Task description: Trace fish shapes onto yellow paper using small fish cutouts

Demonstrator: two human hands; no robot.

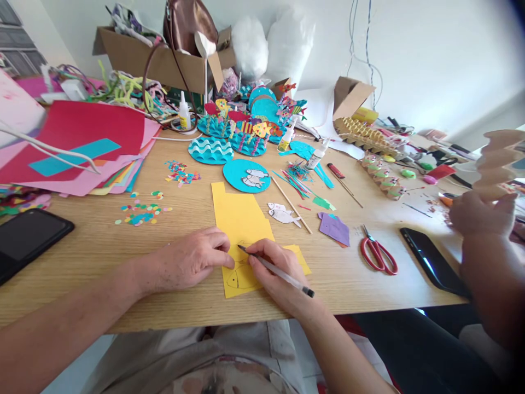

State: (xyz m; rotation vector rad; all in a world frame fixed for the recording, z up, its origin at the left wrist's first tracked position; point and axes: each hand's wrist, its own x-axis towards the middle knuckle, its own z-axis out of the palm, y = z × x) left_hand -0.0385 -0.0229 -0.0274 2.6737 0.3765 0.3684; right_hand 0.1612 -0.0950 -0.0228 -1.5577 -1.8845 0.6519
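Note:
A yellow sheet of paper [241, 210] lies on the table in front of me, with a fish outline drawn near its lower end and more pencil-like lines above it. In my right hand [281, 273] is a pen [283, 275] with a clear barrel and black cap end, its tip touching the yellow sheet. My left hand [200, 257] rests at the sheet's left edge, fingers curled and pressing on the paper; nothing is seen held in it. White fish cutouts [283, 214] lie to the right of the sheet, and others sit on a blue disc [233, 178] behind it.
Red-handled scissors [378, 256] and a phone [432, 262] lie at right, another phone [30, 241] at left. Coloured sheets [98, 128] are stacked back left. Glue bottles [318, 156] stand behind. Another person's hand [484, 216] holds wavy cardboard at far right.

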